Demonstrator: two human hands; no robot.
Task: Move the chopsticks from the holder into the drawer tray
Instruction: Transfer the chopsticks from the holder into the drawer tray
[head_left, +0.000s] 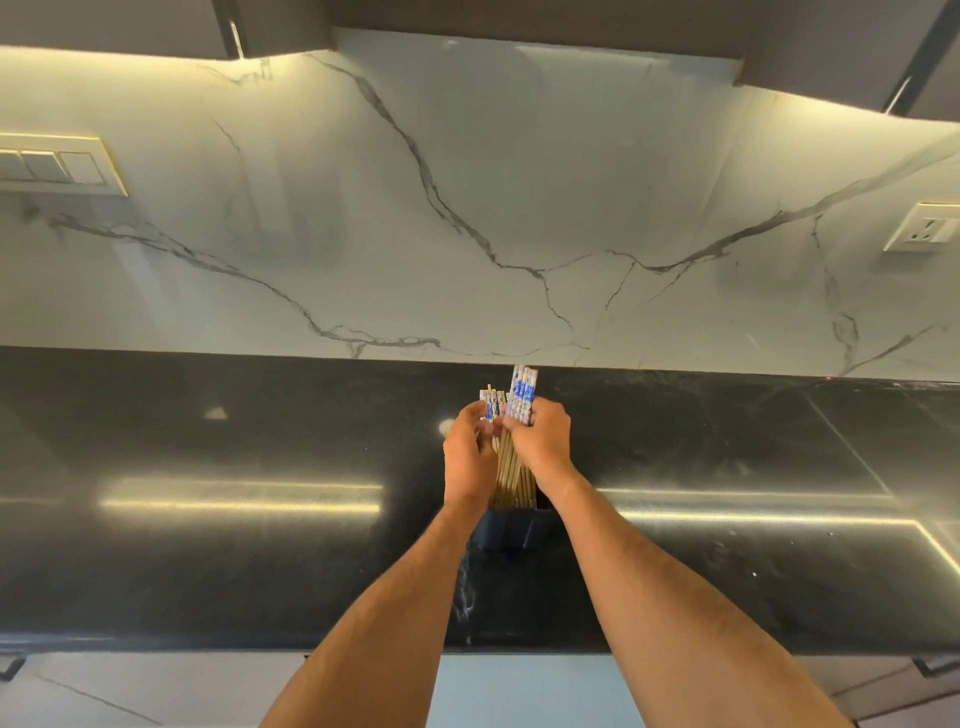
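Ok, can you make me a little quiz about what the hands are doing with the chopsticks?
1. True or false: the chopsticks are lying flat on the black countertop.
2. What do the left hand and right hand each grip?
A. a bunch of chopsticks
B. the wall socket
C. a spoon
3. Fill in: the chopsticks' lower ends stand in a dark blue ____.

Key:
1. False. They stand upright.
2. A
3. holder
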